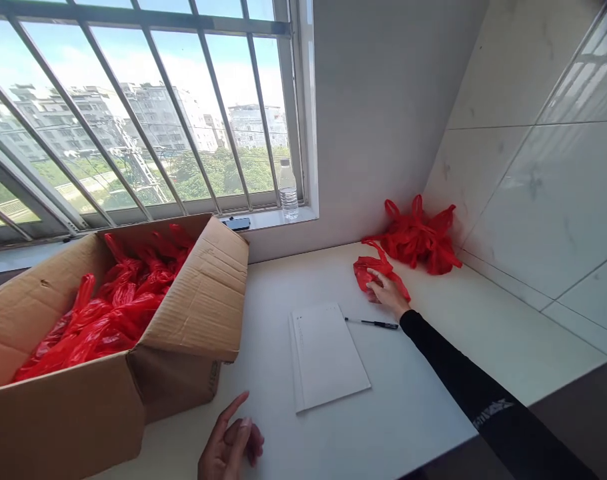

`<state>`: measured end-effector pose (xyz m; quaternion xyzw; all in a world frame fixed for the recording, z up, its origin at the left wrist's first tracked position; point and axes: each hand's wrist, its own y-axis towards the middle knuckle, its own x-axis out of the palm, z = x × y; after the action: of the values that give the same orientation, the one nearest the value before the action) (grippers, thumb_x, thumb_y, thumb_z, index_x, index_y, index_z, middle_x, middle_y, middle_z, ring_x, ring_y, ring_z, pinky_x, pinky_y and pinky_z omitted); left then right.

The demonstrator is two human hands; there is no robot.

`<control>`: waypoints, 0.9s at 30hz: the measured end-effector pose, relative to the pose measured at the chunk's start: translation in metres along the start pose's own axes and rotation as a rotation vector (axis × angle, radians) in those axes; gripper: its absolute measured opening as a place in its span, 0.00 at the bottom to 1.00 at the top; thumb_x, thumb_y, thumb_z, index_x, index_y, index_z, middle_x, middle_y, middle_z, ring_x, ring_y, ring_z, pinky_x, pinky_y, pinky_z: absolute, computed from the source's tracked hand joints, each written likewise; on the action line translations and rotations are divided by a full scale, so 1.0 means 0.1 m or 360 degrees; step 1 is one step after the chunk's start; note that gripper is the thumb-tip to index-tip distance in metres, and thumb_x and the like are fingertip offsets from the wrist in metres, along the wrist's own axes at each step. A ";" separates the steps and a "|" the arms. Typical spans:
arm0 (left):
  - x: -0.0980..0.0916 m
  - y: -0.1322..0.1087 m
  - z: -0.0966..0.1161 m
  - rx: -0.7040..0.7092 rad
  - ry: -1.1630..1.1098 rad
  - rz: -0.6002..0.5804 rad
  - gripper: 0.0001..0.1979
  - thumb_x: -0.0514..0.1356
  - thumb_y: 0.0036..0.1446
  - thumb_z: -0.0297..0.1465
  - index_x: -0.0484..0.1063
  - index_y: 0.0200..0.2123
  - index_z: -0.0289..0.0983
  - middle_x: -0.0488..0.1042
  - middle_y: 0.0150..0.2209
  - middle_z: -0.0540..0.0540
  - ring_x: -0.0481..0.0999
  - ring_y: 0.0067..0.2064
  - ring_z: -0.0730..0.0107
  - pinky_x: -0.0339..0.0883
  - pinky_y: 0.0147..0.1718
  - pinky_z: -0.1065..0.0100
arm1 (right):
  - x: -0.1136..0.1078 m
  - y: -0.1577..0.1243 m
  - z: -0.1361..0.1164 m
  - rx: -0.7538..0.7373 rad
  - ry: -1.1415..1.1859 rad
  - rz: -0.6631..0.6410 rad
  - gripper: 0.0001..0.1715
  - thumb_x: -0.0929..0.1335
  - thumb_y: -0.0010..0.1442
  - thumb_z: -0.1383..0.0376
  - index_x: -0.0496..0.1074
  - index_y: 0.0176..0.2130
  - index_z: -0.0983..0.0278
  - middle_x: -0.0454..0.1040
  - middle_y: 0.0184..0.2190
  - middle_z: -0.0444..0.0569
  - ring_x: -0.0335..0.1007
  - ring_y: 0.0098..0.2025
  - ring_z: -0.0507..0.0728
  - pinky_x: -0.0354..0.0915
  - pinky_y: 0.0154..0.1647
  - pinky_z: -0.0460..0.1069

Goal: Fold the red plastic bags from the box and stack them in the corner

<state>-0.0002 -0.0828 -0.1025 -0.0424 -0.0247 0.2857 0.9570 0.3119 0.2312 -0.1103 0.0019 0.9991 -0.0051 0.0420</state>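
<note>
My right hand (387, 293), in a black sleeve, reaches across the white counter (423, 393) and presses on a crumpled red plastic bag (371, 270), fingers curled round its edge. A heap of more red bags (417, 237) lies just beyond it, in the corner by the tiled wall. My left hand (231, 443) hovers at the counter's front edge, holding nothing, index finger stretched out and the other fingers loosely curled. An open cardboard box (203, 307) full of red bags (108, 310) stands at the left.
A white notebook (326, 353) lies mid-counter with a black pen (372, 324) beside it. A water bottle (288, 190) and a dark phone (237, 223) rest on the sill under the barred window (133, 113). A tiled wall (533, 167) bounds the right side.
</note>
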 end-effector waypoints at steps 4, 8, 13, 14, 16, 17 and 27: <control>0.01 -0.04 0.04 0.0013 0.0038 -0.0060 0.31 0.68 0.54 0.47 0.70 0.57 0.39 0.73 0.22 0.52 0.69 0.25 0.68 0.65 0.25 0.70 | -0.02 0.08 -0.03 0.0029 -0.0096 0.0053 0.18 0.70 0.67 0.57 0.73 0.52 0.64 0.78 0.48 0.52 0.77 0.43 0.57 0.75 0.45 0.57; 0.06 -0.09 0.08 0.0034 0.0050 -0.0030 0.29 0.68 0.54 0.46 0.72 0.55 0.38 0.73 0.22 0.52 0.69 0.25 0.69 0.64 0.24 0.71 | 0.08 -0.01 -0.22 -0.0230 -0.0117 0.0126 0.18 0.71 0.65 0.60 0.75 0.52 0.65 0.75 0.55 0.54 0.70 0.58 0.63 0.65 0.61 0.64; 0.09 -0.12 0.10 0.0046 0.0112 -0.0047 0.27 0.68 0.55 0.45 0.74 0.54 0.37 0.73 0.22 0.52 0.69 0.25 0.70 0.63 0.24 0.72 | 0.28 -0.42 -0.60 -0.0534 0.0013 0.0007 0.24 0.68 0.62 0.60 0.75 0.56 0.62 0.76 0.57 0.53 0.68 0.61 0.63 0.60 0.66 0.61; 0.08 -0.11 0.09 0.0032 0.0117 -0.0045 0.27 0.68 0.55 0.45 0.74 0.54 0.37 0.73 0.22 0.52 0.69 0.25 0.70 0.63 0.24 0.72 | 0.31 -0.53 -0.68 -0.0574 0.0044 -0.0033 0.24 0.67 0.62 0.60 0.75 0.56 0.61 0.76 0.57 0.52 0.69 0.60 0.63 0.61 0.65 0.61; 0.07 -0.09 0.07 0.0005 0.0100 -0.0021 0.26 0.69 0.54 0.45 0.76 0.52 0.37 0.73 0.22 0.51 0.69 0.25 0.71 0.64 0.24 0.72 | 0.38 -0.80 -0.81 -0.0641 0.0094 -0.0129 0.23 0.67 0.62 0.60 0.76 0.55 0.59 0.77 0.56 0.50 0.71 0.58 0.63 0.63 0.63 0.61; 0.09 -0.08 0.06 -0.0011 0.0067 -0.0007 0.26 0.69 0.54 0.45 0.76 0.51 0.37 0.73 0.22 0.51 0.69 0.25 0.70 0.64 0.23 0.72 | 0.43 -0.95 -0.86 -0.0667 0.0111 -0.0185 0.22 0.67 0.62 0.61 0.76 0.55 0.58 0.78 0.55 0.49 0.72 0.57 0.63 0.64 0.62 0.61; 0.65 0.10 0.21 -0.0828 -0.0870 -0.0223 0.14 0.69 0.55 0.41 0.80 0.34 0.35 0.81 0.31 0.43 0.80 0.30 0.63 0.77 0.29 0.67 | 0.83 -2.32 -0.44 -0.1225 -0.0021 -0.1429 0.38 0.66 0.57 0.75 0.70 0.62 0.46 0.79 0.50 0.48 0.76 0.51 0.63 0.71 0.51 0.59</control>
<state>0.0474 -0.0371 -0.0807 -0.2044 -0.3534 0.2045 0.8897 0.2241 -0.0004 -0.0714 -0.4366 0.8319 0.3403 0.0397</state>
